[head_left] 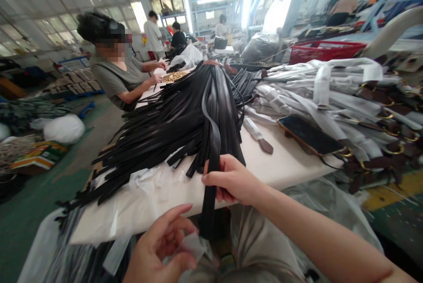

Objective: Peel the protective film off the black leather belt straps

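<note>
My right hand (231, 180) pinches one black belt strap (211, 173) at the table's near edge; the strap hangs down past the edge. It comes from a big fanned pile of black straps (178, 120) spread over the white table (284, 164). Lower down, my left hand (161, 248) holds a piece of clear plastic wrap (194, 244) between thumb and fingers, just left of the strap's hanging end.
A dark phone (309, 134) lies on the table to the right. Wrapped belts with gold buckles (363, 107) are heaped at the right. A red basket (325, 49) stands behind. A co-worker (115, 71) sits at the far left end. Bags lie on the green floor (62, 129).
</note>
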A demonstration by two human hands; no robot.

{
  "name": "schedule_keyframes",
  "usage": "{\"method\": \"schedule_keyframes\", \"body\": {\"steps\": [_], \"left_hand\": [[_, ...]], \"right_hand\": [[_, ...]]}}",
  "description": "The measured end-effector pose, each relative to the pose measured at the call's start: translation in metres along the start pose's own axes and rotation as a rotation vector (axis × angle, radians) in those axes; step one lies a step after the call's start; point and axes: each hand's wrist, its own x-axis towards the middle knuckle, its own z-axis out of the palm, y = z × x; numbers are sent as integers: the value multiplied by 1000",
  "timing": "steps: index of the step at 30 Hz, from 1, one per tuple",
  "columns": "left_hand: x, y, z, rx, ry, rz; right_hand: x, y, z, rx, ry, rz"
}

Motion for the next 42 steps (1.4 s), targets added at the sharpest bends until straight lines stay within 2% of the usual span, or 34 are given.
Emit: {"method": "schedule_keyframes", "body": {"steps": [14, 21, 24, 29, 36, 38, 42], "left_hand": [[3, -1, 8, 25, -39, -28], [1, 7, 16, 16, -50, -84], [1, 7, 19, -1, -24, -101], [5, 4, 21, -52, -46, -145], [12, -5, 20, -95, -14, -147], [12, -7, 18, -53, 8, -157], [14, -3, 15, 15, 50, -169]], "right_hand": [[-4, 10, -2, 83, 9, 54], [-6, 21, -5, 137, 52, 24], [-10, 22, -6, 82, 15, 24], [-17, 25, -4, 48, -54, 11], [-18, 55, 9, 26, -206, -103], [-8, 55, 7, 96, -160, -105], [9, 52, 13, 219, 124, -175]]}}
